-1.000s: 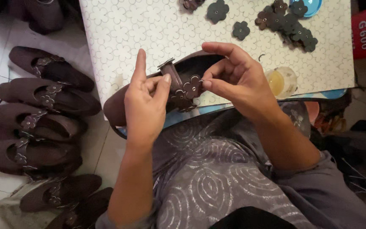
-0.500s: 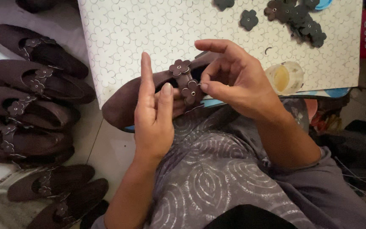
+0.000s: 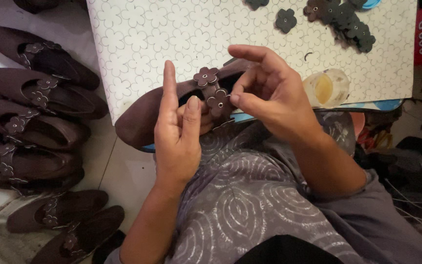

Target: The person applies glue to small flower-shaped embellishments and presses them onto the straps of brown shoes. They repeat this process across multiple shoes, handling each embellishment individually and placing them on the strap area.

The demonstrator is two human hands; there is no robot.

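**Me:** Shoe (image 3: 145,120) first! It is brown and soft, and I hold it up over my lap, at the near edge of the table (image 3: 137,44).

**Friend:** What are your hands doing?

**Me:** My left hand (image 3: 179,132) holds the shoe from below. The pointer finger sticks straight up, and the other fingers are curled around the side of the shoe. My right hand (image 3: 269,100) is closed on the strap, with thumb and finger pinching by the little brown flowers (image 3: 213,90).

**Friend:** Is it heavy?

**Me:** I think it is light. It looks like soft, fuzzy cloth, so it should bend and not slip. The strap looks thin and floppy, so I would hold the shoe by its body and pinch the strap gently. The flowers might come off if I pull hard.

**Friend:** What else is there?

**Me:** More loose flowers (image 3: 340,17) lie at the far side of the table, and a small glue pot (image 3: 326,88) sits just beside my right hand. Other brown shoes (image 3: 40,98) lie in a row on the floor (image 3: 123,171) to my left.
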